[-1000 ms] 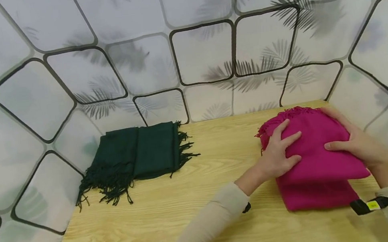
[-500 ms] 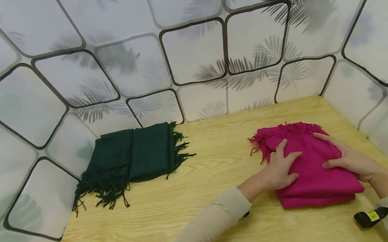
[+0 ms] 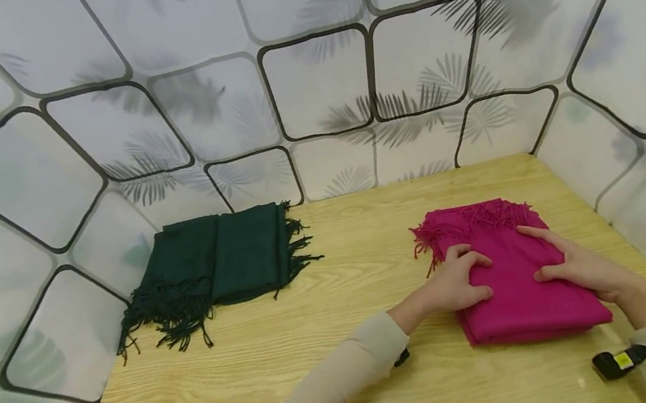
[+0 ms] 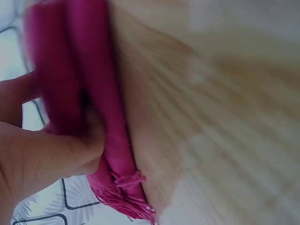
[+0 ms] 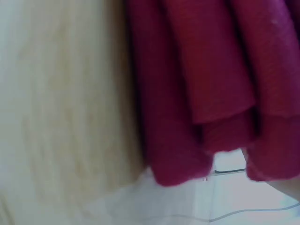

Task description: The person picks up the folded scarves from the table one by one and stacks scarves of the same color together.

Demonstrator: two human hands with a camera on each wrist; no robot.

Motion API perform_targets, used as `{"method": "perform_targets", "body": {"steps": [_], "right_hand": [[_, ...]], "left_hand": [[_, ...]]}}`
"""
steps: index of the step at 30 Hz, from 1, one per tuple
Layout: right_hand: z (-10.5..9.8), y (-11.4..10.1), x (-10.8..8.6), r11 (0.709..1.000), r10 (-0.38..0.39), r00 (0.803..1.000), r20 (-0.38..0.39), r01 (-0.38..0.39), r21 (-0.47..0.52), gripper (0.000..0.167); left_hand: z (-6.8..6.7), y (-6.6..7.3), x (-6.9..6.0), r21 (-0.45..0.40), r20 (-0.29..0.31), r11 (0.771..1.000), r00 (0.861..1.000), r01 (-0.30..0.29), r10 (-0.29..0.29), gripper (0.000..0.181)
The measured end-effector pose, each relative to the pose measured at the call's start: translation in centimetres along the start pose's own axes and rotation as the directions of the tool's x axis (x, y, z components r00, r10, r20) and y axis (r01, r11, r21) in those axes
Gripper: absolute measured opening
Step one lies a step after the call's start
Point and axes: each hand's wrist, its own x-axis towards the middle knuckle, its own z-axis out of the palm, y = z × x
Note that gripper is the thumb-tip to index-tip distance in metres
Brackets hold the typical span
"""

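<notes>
A folded magenta scarf lies at the right of the table, its fringe at the far end. My left hand grips its left edge, thumb on top. Seen from the left wrist, fingers of that hand reach in between the folded layers. On the scarf's right side rests my right hand, index finger and thumb extended over the cloth; its other fingers are hidden. Stacked folds fill much of the right wrist view.
A folded dark green scarf with fringes lies at the table's far left. The wooden table meets patterned fabric walls at the back and both sides.
The magenta scarf's raised upper layers have come down flatter, and it has shifted toward the front. My left hand's fingers have curled more at its edge. The green scarf stays put.
</notes>
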Motion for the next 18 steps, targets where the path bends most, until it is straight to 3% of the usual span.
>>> {"method": "perform_targets", "body": {"steps": [6, 10, 12, 15, 16, 18], "right_hand": [[-0.2, 0.0, 0.4, 0.995, -0.042, 0.995, -0.087, 0.033, -0.099, 0.081], [0.0, 0.3, 0.7, 0.978, -0.095, 0.984, -0.152, 0.064, -0.200, 0.082], [0.2, 0.6, 0.7, 0.967, -0.141, 0.975, -0.174, 0.098, -0.235, 0.081], [0.4, 0.8, 0.6, 0.937, -0.215, 0.953, -0.213, 0.141, -0.319, 0.079], [0.4, 0.8, 0.7, 0.925, -0.230, 0.949, -0.216, 0.144, -0.352, 0.079], [0.4, 0.6, 0.9, 0.905, -0.224, 0.951, -0.214, 0.122, -0.407, 0.079]], "left_hand": [[-0.7, -1.5, 1.1, 0.017, -0.090, 0.997, 0.993, -0.070, 0.072, 0.030], [-1.2, -2.1, 1.3, 0.104, -0.055, 0.988, 0.992, -0.110, 0.116, 0.036], [-1.3, -2.2, 1.4, 0.189, -0.013, 0.970, 0.987, -0.154, 0.159, 0.045], [-1.3, -2.1, 1.4, 0.345, 0.042, 0.912, 0.975, -0.221, 0.220, 0.059], [-1.3, -2.0, 1.4, 0.394, 0.059, 0.893, 0.975, -0.220, 0.214, 0.063], [-1.4, -2.0, 1.4, 0.445, 0.102, 0.877, 0.983, -0.181, 0.151, 0.066]]}}
